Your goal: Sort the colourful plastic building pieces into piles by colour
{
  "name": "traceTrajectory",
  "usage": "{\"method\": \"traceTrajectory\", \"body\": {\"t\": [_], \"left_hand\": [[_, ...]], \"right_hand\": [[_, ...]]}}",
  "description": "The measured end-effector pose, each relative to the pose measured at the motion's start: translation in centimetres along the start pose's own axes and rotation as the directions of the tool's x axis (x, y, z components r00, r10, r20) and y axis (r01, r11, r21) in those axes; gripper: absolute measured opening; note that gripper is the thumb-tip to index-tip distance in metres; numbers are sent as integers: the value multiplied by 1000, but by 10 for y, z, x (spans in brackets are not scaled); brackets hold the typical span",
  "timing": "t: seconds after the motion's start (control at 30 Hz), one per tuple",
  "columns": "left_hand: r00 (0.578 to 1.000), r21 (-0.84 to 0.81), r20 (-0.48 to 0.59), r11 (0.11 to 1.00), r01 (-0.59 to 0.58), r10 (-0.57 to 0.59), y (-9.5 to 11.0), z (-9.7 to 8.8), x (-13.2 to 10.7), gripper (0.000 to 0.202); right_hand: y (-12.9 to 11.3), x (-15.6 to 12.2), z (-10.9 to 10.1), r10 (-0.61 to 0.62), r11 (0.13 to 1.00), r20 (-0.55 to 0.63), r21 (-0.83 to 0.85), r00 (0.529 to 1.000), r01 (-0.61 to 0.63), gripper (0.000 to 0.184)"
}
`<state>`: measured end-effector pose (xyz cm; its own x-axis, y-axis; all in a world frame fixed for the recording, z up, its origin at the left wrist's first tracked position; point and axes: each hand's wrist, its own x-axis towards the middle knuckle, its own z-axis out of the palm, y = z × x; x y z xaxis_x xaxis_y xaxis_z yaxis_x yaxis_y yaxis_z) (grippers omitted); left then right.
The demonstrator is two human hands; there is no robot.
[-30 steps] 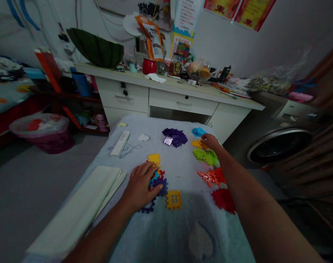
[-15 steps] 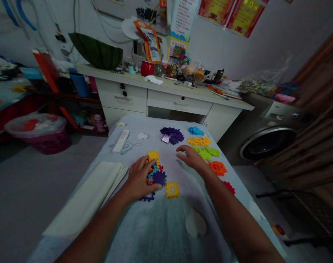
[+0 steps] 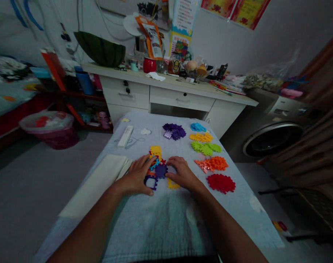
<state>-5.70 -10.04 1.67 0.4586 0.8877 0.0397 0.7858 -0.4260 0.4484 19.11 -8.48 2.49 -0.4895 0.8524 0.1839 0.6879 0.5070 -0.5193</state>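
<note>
Interlocking plastic square tiles lie in a loose cluster at the table's middle. They include a solid purple tile [image 3: 161, 171], a purple frame tile [image 3: 151, 182], yellow tiles [image 3: 155, 151] and a small light-blue piece [image 3: 155, 163]. My left hand [image 3: 139, 175] rests along the cluster's left side, fingers stretched over its edge and thumb apart near the frame tile. On the other side, my right hand [image 3: 182, 172] has curved fingers and a separate thumb at the purple tile's right edge. It partly covers a yellow window tile [image 3: 173, 184].
Sorted piles lie farther out: purple [image 3: 174, 131], blue [image 3: 198, 127], yellow [image 3: 201, 137], green [image 3: 206, 148], orange [image 3: 218, 163] and red [image 3: 221, 183]. A white power strip [image 3: 125, 137] and folded cream cloth [image 3: 97, 186] are on the left. A white desk [image 3: 180, 98] stands beyond.
My right hand has moved left and nearer, from open space beside the piles to the cluster's right side. My left thumb has drawn back from the purple tile. The camera view has shifted slightly.
</note>
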Motion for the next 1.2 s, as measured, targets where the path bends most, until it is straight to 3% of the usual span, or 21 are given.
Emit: {"method": "traceTrajectory", "body": {"t": [0.23, 0.47, 0.63, 0.77, 0.87, 1.0, 1.2], "left_hand": [[997, -46, -78, 999, -11, 7, 1, 2, 4, 118], [992, -79, -126, 997, -28, 18, 9, 8, 11, 113], [988, -99, -154, 994, -34, 18, 13, 9, 14, 106], [985, -123, -170, 992, -18, -3, 16, 7, 15, 104], [985, -137, -174, 990, -6, -18, 16, 8, 17, 104], [986, -125, -167, 992, -7, -14, 15, 10, 19, 103], [986, -106, -166, 994, -4, -14, 13, 13, 20, 104]], "right_hand": [[4, 0, 5, -8, 1000, -43, 18, 999, 9, 25], [3, -1, 6, -28, 999, -43, 31, 999, 29, 58], [3, -2, 5, 13, 998, -65, 63, 998, -9, 48], [6, -1, 5, 116, 971, -123, 225, 986, -86, 30], [12, 2, 6, 213, 889, -151, 441, 965, -127, 19], [28, 16, 4, 363, 759, -201, 631, 910, -164, 21], [55, 65, -9, 416, 840, -378, 508, 827, -190, 23]]}}
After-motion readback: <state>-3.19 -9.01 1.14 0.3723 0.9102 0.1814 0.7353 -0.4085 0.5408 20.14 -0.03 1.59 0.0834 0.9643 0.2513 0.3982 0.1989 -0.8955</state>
